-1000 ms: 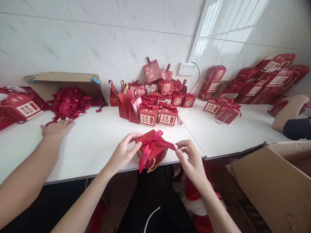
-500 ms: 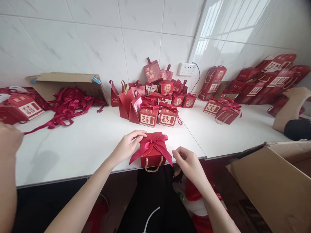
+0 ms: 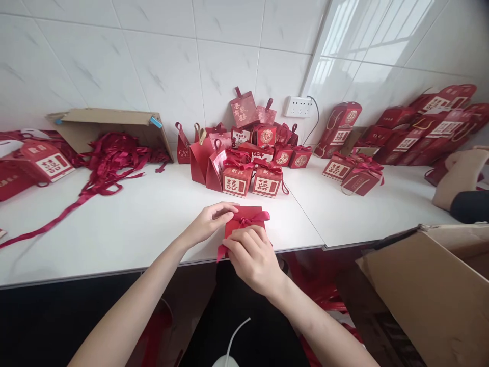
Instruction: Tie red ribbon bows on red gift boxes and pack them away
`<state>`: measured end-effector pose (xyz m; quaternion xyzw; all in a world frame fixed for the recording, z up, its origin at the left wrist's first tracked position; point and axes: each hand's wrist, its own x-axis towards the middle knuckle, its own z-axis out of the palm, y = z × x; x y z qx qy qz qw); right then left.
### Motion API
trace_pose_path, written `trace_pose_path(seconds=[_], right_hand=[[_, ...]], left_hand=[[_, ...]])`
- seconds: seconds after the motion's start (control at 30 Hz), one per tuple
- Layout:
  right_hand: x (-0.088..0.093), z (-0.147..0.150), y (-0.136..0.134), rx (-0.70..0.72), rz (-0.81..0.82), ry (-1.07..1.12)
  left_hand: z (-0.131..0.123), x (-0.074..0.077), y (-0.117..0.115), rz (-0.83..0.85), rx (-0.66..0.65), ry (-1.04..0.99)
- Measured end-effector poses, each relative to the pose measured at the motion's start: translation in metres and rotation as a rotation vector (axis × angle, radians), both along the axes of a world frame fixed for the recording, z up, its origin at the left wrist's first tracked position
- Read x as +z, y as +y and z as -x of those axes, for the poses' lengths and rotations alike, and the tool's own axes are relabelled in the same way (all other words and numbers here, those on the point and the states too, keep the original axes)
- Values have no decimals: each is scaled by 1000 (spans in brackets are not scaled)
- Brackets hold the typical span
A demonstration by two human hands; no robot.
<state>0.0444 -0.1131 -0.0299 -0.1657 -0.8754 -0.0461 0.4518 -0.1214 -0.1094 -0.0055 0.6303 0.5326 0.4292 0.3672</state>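
Note:
A small red gift box (image 3: pixel 231 228) stands at the table's front edge, tied with a dark pink ribbon bow (image 3: pixel 261 216). My left hand (image 3: pixel 208 221) rests at the box's left side, thumb and fingers closed on its upper left corner. My right hand (image 3: pixel 254 257) lies over the front of the box, fingers bent and pinching the left ribbon tail (image 3: pixel 221 252). It covers most of the bow, the front of the box and its rope handle.
Red gift boxes (image 3: pixel 234 186) are grouped behind. A ribbon pile (image 3: pixel 114 153) spills from a cardboard box (image 3: pixel 110 118); one strand (image 3: pixel 42 232) runs left. More boxes (image 3: pixel 405 137) are stacked right, near another person's arm (image 3: pixel 458 173). A large carton (image 3: pixel 428 285) stands front right.
My right hand has moved left from beside the box onto the bow and its left tail. Another person's hand at the left has gone out of view, and a ribbon strand now stretches to that edge.

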Motion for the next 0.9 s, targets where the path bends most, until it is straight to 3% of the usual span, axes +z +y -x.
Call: trace_pose_path(seconds=[0.13, 0.27, 0.37, 0.5, 0.6, 0.77, 0.9], right_hand=[[1, -23, -4, 132, 5, 33], [15, -52, -14, 205, 82, 8], [24, -68, 2, 144, 310, 226], [23, -66, 48, -125, 862, 343], [15, -54, 70, -28, 1188, 253], [5, -44, 71, 147, 1391, 329], [6, -44, 69, 186, 1384, 398]], left_hand=[[1, -1, -1, -28, -10, 30], [8, -3, -2, -130, 48, 5], [16, 0, 0, -151, 101, 60], [19, 9, 2, -108, 77, 285], [17, 15, 2, -96, 21, 335], [14, 21, 5, -89, -78, 322], [11, 30, 11, -103, -164, 135]])
